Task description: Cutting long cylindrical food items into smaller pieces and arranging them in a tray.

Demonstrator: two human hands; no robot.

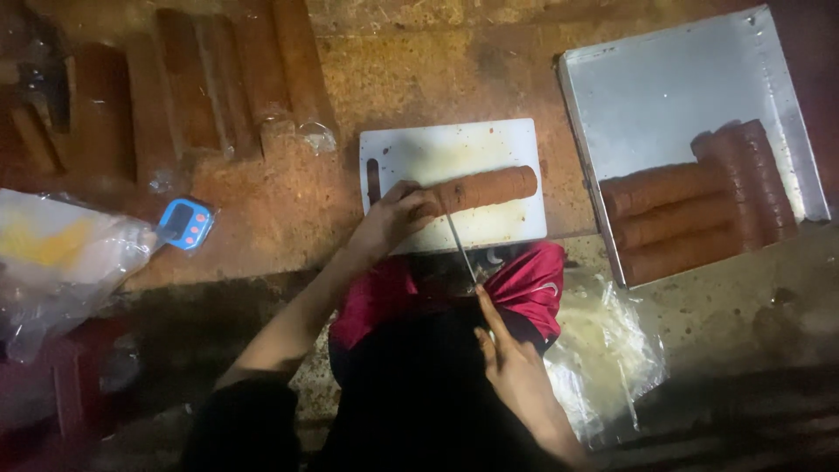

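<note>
A long reddish-brown sausage log (488, 187) lies across a white cutting board (454, 149), cut into thin slices along its length. My left hand (398, 217) presses on the log's left end. My right hand (516, 363) grips a knife (460, 245) by the handle, its thin blade pointing up to the log beside my left fingers. A red and black cloth (524, 284) lies on my lap under the blade.
A metal tray (664, 87) at the right holds several sliced logs (690, 214). Wrapped logs (227, 79) lie at the back left. A small blue timer (185, 223) and a plastic bag (61, 253) sit left; clear wrappers (603, 350) lie by my right knee.
</note>
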